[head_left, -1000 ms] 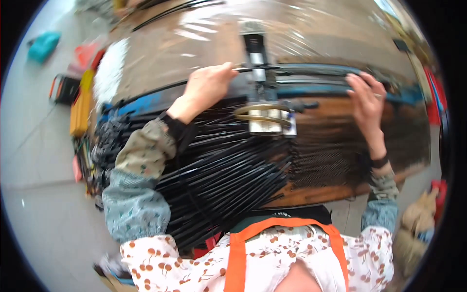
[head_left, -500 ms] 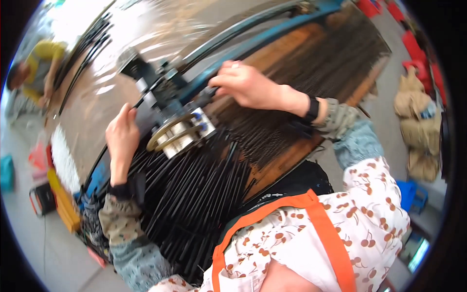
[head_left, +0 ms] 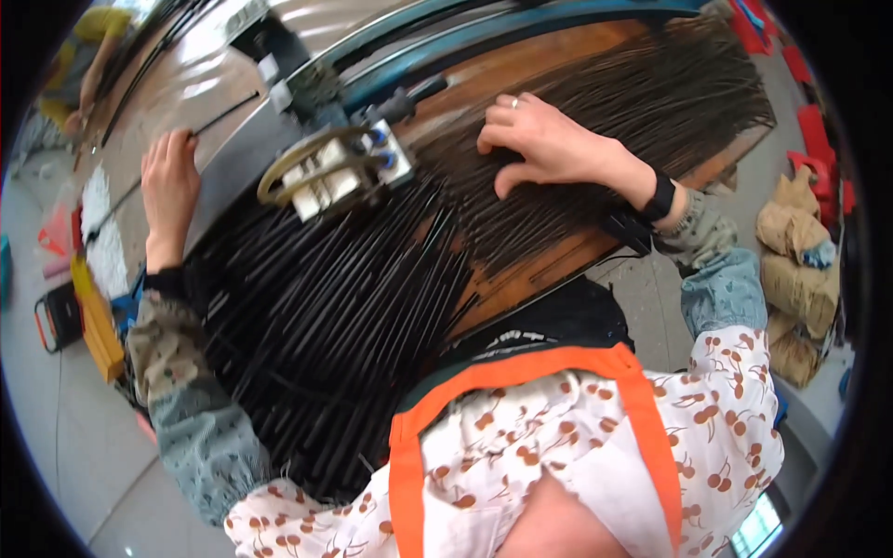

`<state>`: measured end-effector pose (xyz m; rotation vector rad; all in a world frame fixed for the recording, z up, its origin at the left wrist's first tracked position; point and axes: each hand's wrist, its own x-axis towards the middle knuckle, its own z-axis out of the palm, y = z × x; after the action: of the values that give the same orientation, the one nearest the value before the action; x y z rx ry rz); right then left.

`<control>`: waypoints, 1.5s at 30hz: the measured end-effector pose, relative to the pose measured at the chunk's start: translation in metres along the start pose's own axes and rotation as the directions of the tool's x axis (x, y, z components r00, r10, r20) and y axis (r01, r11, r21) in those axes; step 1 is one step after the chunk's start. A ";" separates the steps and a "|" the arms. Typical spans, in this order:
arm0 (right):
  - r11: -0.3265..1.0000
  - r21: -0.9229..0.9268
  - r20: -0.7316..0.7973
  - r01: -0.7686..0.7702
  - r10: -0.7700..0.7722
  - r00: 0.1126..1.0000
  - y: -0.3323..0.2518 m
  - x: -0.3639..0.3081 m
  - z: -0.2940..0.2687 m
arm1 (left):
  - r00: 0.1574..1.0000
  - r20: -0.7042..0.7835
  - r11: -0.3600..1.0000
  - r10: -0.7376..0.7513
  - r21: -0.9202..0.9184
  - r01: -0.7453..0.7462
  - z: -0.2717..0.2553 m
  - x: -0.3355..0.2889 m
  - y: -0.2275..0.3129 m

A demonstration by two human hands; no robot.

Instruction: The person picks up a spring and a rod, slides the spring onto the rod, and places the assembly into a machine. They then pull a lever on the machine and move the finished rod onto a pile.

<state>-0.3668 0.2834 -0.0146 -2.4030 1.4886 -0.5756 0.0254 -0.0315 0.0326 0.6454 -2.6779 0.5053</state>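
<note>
Black and slim, the rod at ten o'clock is looking light and springy; our left hand is clasping it part-way along, likely its steadiest hold. Our right hand is hanging loosely spread at one o'clock.

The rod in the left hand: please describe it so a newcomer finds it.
Find the machine with the curved tan hose. To its left in the picture, the person's left hand holds a thin black rod. Unlike the black rods piled below, it is held singly.
</note>
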 end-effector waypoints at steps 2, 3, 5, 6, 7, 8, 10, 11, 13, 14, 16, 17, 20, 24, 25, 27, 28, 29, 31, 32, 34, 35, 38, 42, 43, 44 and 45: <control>0.996 0.087 0.080 -0.026 0.019 0.997 0.002 0.015 0.007 | 0.997 -0.041 0.970 -0.066 0.233 0.074 -0.015 0.002 0.010; 0.993 0.115 0.099 -0.030 0.019 0.995 0.002 0.018 0.003 | 0.989 -0.114 0.889 -0.093 0.438 0.135 -0.032 0.002 0.021; 0.991 0.128 0.048 -0.027 0.021 0.999 0.005 0.014 -0.005 | 0.935 0.186 0.921 -0.303 0.308 0.237 -0.063 0.000 0.055; 0.987 0.162 -0.005 0.007 -0.006 1.000 0.010 0.016 -0.006 | 0.947 0.223 0.966 -0.231 0.166 0.197 -0.081 -0.012 0.079; 0.985 0.172 0.011 0.016 -0.018 1.000 0.010 0.017 -0.009 | 0.949 0.262 0.983 -0.175 0.105 0.152 -0.087 -0.016 0.119; 0.996 0.084 0.029 0.007 -0.009 1.000 0.007 0.020 -0.010 | 0.944 0.309 0.993 -0.113 0.020 0.112 -0.101 -0.021 0.157; 0.999 -0.002 0.039 0.037 -0.037 0.999 -0.001 0.031 -0.006 | 0.896 0.423 0.974 -0.133 -0.113 0.198 -0.110 -0.045 0.210; 1.000 0.020 0.061 -0.006 0.005 0.998 -0.003 0.033 0.000 | 0.876 0.459 0.970 -0.147 -0.107 0.218 -0.106 -0.050 0.226; 0.999 0.031 0.078 -0.032 0.030 0.996 -0.010 0.040 0.002 | 0.893 0.415 0.956 -0.176 -0.146 0.256 -0.092 -0.058 0.243; 0.997 0.054 0.163 -0.051 0.041 0.986 -0.018 0.041 -0.001 | 0.895 0.409 0.952 -0.179 -0.160 0.263 -0.087 -0.058 0.246; 0.995 0.067 0.242 -0.079 0.061 0.968 -0.019 0.037 -0.004 | 0.896 0.418 0.959 -0.149 -0.161 0.234 -0.086 -0.064 0.245; 0.997 0.061 0.219 -0.045 0.031 0.975 -0.016 0.030 -0.003 | 0.893 0.434 0.965 -0.118 -0.163 0.206 -0.088 -0.063 0.245; 0.998 0.037 0.212 -0.047 0.038 0.976 -0.014 0.023 -0.005 | 0.886 0.461 0.974 -0.055 -0.169 0.148 -0.093 -0.053 0.245; 0.999 -0.032 0.146 0.002 0.002 0.989 -0.021 0.020 -0.002 | 0.856 0.516 0.983 -0.018 -0.145 0.108 -0.098 -0.053 0.250; 0.998 -0.058 0.090 0.000 0.005 0.996 -0.025 0.021 -0.001 | 0.867 0.497 0.995 -0.032 -0.066 0.074 -0.098 -0.053 0.256; 0.994 -0.029 0.068 -0.102 0.104 0.992 -0.036 0.024 0.001 | 0.872 0.487 0.998 -0.052 0.049 0.032 -0.095 -0.053 0.260; 0.980 0.007 0.048 -0.196 0.196 0.979 -0.039 0.025 0.003 | 0.872 0.487 0.999 -0.048 0.045 0.030 -0.093 -0.056 0.259; 0.972 -0.014 0.027 -0.233 0.233 0.972 -0.039 0.024 0.005 | 0.892 0.450 0.999 -0.048 0.004 0.052 -0.089 -0.057 0.255; 0.984 -0.026 -0.078 -0.179 0.176 0.981 -0.043 0.021 0.008 | 0.915 0.399 0.994 -0.059 -0.060 0.090 -0.085 -0.060 0.248; 0.993 -0.039 -0.177 -0.114 0.106 0.978 -0.045 0.020 0.009 | 0.918 0.390 0.991 -0.071 -0.080 0.110 -0.085 -0.063 0.244; 0.995 -0.005 -0.171 -0.103 0.101 0.980 -0.046 0.021 0.010 | 0.917 0.393 0.990 -0.061 -0.095 0.106 -0.088 -0.064 0.239; 0.995 0.021 -0.170 -0.096 0.098 0.981 -0.045 0.021 0.008 | 0.931 0.363 0.988 -0.049 -0.120 0.099 -0.088 -0.061 0.236; 0.939 0.235 -0.173 -0.250 0.294 0.940 -0.039 0.017 0.015 | 0.948 0.318 0.989 -0.021 -0.134 0.067 -0.096 -0.053 0.237; 0.872 0.326 -0.168 -0.365 0.434 0.885 -0.046 0.018 0.009 | 0.932 0.355 0.929 -0.072 -0.316 0.192 -0.116 -0.049 0.244; 0.905 0.294 -0.246 -0.308 0.382 0.891 -0.049 0.016 0.010 | 0.915 0.399 0.919 -0.065 -0.334 0.211 -0.124 -0.048 0.247; 0.935 0.254 -0.322 -0.248 0.323 0.890 -0.051 0.015 0.010 | 0.896 0.440 0.909 -0.059 -0.348 0.230 -0.131 -0.046 0.250; 0.963 0.180 -0.389 -0.201 0.258 0.884 -0.050 0.012 0.014 | 0.897 0.437 0.912 -0.061 -0.341 0.228 -0.135 -0.046 0.251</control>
<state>-0.3159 0.2944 -0.0041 -2.0426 1.7985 -1.1370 -0.0264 0.2502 0.0679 0.9097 -2.9586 -0.2360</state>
